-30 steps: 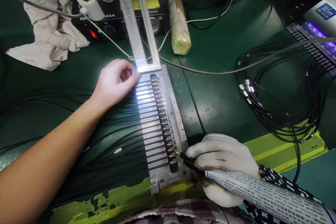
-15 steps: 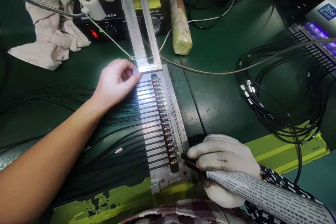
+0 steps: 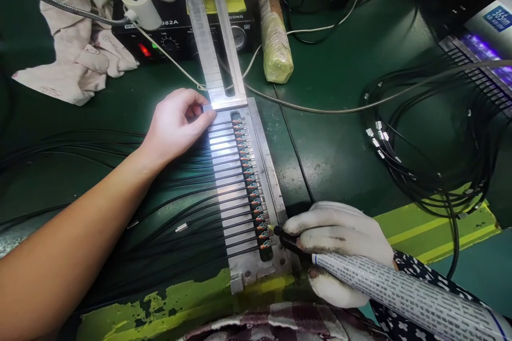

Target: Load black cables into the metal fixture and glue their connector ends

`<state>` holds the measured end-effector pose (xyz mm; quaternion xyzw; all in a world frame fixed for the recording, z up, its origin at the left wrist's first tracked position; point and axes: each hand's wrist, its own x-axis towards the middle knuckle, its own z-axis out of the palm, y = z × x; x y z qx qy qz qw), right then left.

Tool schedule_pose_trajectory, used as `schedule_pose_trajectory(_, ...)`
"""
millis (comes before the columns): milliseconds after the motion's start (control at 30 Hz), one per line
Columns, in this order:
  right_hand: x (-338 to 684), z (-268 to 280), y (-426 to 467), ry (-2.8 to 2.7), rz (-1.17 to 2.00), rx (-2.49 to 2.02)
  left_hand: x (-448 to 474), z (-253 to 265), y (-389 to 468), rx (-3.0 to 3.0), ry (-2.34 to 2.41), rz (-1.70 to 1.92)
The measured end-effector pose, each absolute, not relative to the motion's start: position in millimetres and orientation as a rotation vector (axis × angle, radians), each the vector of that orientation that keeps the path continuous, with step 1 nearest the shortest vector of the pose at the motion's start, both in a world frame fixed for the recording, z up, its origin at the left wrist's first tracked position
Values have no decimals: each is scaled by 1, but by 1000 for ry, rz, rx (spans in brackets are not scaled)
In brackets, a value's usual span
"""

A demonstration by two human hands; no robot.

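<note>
My left hand (image 3: 178, 122), bare, has its thumb and curled fingers closed on the upper left corner of a metal fixture (image 3: 236, 269). Thin black cables (image 3: 236, 204) lie side by side across this fixture. Their stripped ends, with orange and teal wires, meet small metal connectors (image 3: 262, 218) over a dark slot. In a white, stained glove, my right hand (image 3: 340, 240) grips a glue tube (image 3: 400, 293) covered in printed text. Its black nozzle (image 3: 288, 240) points left, with the yellowish tip at the connectors near the fixture's lower end. Whether the tip touches them I cannot tell.
Behind the fixture, a slotted metal bar (image 3: 204, 37) rises in front of a black control box (image 3: 176, 37). A wrapped yellowish block (image 3: 278, 58) stands to its right. Coiled black cables (image 3: 400, 170) lie at right beside a purple-lit device (image 3: 486, 53). Cloths (image 3: 76, 58) lie at left.
The nozzle tip has shifted slightly up along the connector row, and my right hand has moved a little up and left with the glue tube. My left hand stays in place.
</note>
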<state>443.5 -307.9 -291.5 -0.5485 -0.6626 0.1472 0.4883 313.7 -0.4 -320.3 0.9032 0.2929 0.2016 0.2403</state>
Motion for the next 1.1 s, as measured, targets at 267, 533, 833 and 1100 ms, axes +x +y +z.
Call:
schedule_pose_trajectory(267,441,-281,-323,-1673,408,-1362,315,-319,-2,2466,820,541)
schedule_pose_trajectory(533,436,-287,-323,-1715,351,-1416,316,-320,-2,2467,827,533)
schedule_pose_trajectory(833,435,-286,-322,-1679,340,-1438,316,-320,-1,2464,825,533)
schedule_pose_trajectory(1100,435,-286,-323,-1691,380,-1408,316,-319,-1,2469,824,533)
